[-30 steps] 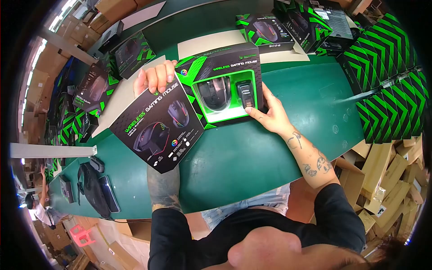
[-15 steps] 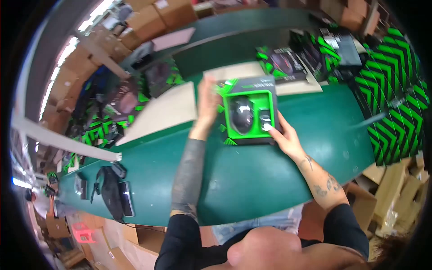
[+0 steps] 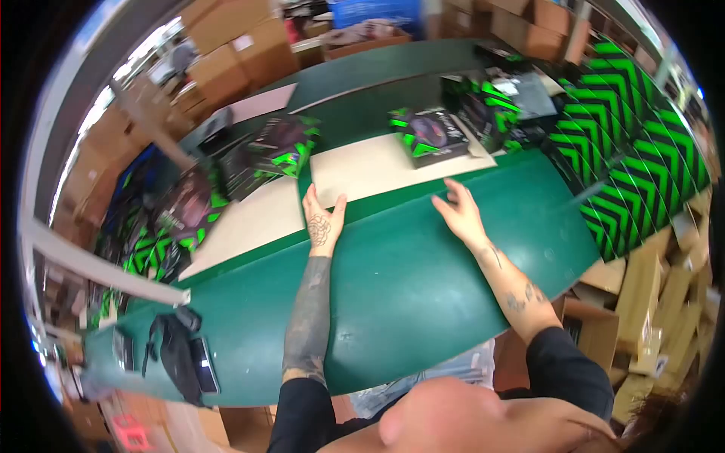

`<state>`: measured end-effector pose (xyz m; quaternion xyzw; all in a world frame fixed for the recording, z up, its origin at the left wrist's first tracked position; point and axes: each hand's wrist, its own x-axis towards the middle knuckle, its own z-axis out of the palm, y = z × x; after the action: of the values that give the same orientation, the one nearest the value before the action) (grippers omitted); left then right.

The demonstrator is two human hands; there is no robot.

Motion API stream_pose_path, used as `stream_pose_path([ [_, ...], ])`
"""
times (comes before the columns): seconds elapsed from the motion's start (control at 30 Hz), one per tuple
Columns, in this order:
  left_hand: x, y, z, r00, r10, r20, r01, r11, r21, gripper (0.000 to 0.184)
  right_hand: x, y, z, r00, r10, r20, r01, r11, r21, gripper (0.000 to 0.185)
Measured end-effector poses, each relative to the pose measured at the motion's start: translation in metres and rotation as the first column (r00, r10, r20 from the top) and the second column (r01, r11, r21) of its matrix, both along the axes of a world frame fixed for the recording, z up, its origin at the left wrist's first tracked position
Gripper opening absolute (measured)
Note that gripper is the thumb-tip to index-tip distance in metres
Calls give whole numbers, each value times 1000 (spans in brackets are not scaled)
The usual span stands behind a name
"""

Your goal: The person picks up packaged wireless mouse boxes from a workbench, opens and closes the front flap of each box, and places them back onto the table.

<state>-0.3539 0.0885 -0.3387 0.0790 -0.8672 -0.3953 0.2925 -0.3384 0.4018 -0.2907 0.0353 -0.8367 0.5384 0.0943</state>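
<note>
at the far left of the green counter (image 3: 408, 302), a black bag (image 3: 175, 359) lies with a flat dark device (image 3: 203, 366) just beside it. above them, a blurred cluster of black-and-green boxes (image 3: 185, 204) sits along the left pale sheet (image 3: 249, 230). next comes a black-and-green box (image 3: 283, 147), tilted, at the top end of that sheet. the left hand (image 3: 323, 223) is open, thumb well apart from the fingers, with nothing in it; it is near the left corner of the middle pale sheet (image 3: 359, 170), and i cannot tell whether it touches. on that sheet's right part lies a mouse box (image 3: 430, 137), apart from both hands. the right hand (image 3: 462, 215) is open too, fingers loosely bent, holding nothing, below that box. farther right stand chevron-patterned boxes (image 3: 642, 170) in stacks, with brown cartons (image 3: 657, 309) heaped below.
</note>
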Motion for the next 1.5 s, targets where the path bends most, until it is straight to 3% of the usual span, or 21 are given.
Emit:
stream_pose_path([
  [0.03,11,3,18,995,-67,-69,54,983,-176,67,-17,-2,1,997,-64,-49,68,993,91,64],
  [0.1,15,7,18,979,-203,-5,195,948,-251,66,-70,3,-5,862,-269,-430,395,888,235,63],
  [0.17,18,-1,26,960,-271,75,280,902,-327,67,-87,0,46,952,-295,-87,301,951,68,70],
  [0.2,22,-1,29,949,-288,128,315,895,-317,72,-126,8,24,980,-199,-26,200,980,25,69],
  [0.23,24,3,27,946,-290,142,320,901,-291,75,-150,18,-8,994,-104,41,105,994,-27,69],
  [0.33,0,30,28,931,-318,178,346,925,-156,81,-137,-1,-8,975,-222,23,220,974,56,65],
  [0.4,-22,54,35,913,-347,215,348,937,34,84,-128,-18,-19,988,-147,-52,142,986,-87,60],
  [0.5,-49,74,57,925,-359,123,257,831,493,78,-83,-53,-22,961,-208,-183,210,978,-8,48],
  [0.63,-52,76,59,966,-117,230,13,913,407,53,-73,-60,-2,985,-172,9,166,938,-305,46],
  [0.73,-31,85,48,987,-121,102,78,932,355,54,-75,-59,11,979,-44,200,119,916,-384,50],
  [0.77,-24,83,45,984,-160,80,112,899,423,53,-70,-59,8,998,-5,69,38,874,-485,50],
  [0.83,-13,79,36,930,-244,-274,355,787,505,51,-60,-57,0,979,31,-203,-154,766,-624,52],
  [0.87,1,71,49,885,-314,-343,461,692,556,50,-49,-50,9,965,94,-245,-221,794,-566,59],
  [0.97,22,42,85,899,-294,-324,422,777,466,45,-11,-36,44,930,302,-211,-362,644,-674,65],
  [1.03,41,69,135,892,-190,-409,336,886,320,42,-2,-33,22,847,518,-122,-493,677,-547,82],
  [1.07,37,61,141,888,-175,-426,217,975,51,43,10,-38,19,855,499,-138,-482,668,-567,85],
  [1.1,40,67,140,854,-198,-481,303,941,152,40,20,-44,15,863,482,-152,-472,661,-583,87],
  [1.17,42,66,144,806,-281,-522,181,955,-233,34,29,-44,11,870,474,-134,-477,742,-471,87],
  [1.23,41,69,136,868,-323,-377,135,884,-448,28,28,-43,8,867,465,-178,-495,772,-399,86],
  [1.4,36,66,136,833,-372,-409,224,903,-365,20,18,-37,2,825,522,-217,-558,689,-463,76],
  [1.5,21,57,124,747,-466,-475,566,820,86,31,15,-36,-8,800,559,-216,-580,631,-515,82],
])
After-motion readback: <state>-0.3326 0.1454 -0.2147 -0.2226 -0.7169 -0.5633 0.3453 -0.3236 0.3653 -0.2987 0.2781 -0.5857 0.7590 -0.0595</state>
